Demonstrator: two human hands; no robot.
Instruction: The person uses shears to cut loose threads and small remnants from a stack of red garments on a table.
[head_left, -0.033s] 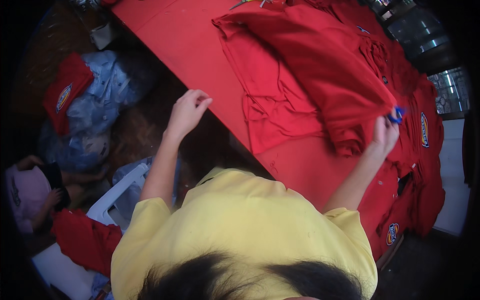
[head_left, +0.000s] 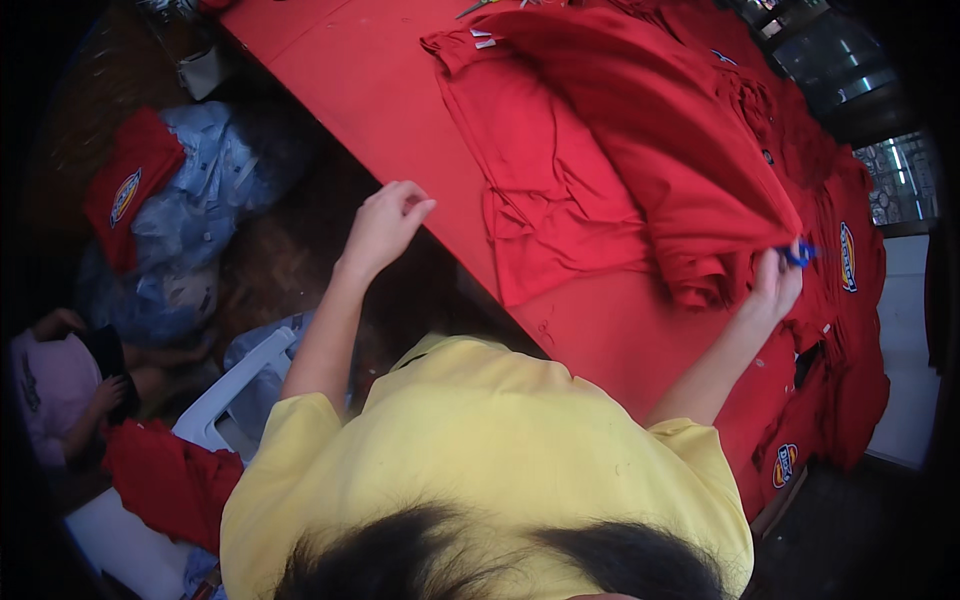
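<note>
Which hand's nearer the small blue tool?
Right. The right hand holds the small blue tool beside the red garment; the left hand is well away to its left, near the edge of the red table.

The red counter (head_left: pixel 320 75) runs diagonally across the view, with scissors (head_left: pixel 476 9) partly visible at its far end. Along its right side sits a heap of red clothes (head_left: pixel 855 350), some with badges. On the left, clear plastic bags (head_left: pixel 195 215) lie on the dark floor (head_left: pixel 265 262), a badged red shirt (head_left: pixel 150 160) against them. Nearer are a person in a pink top (head_left: pixel 62 385), a white chair (head_left: pixel 205 408) and some bundled red cloth (head_left: pixel 170 485).
</note>
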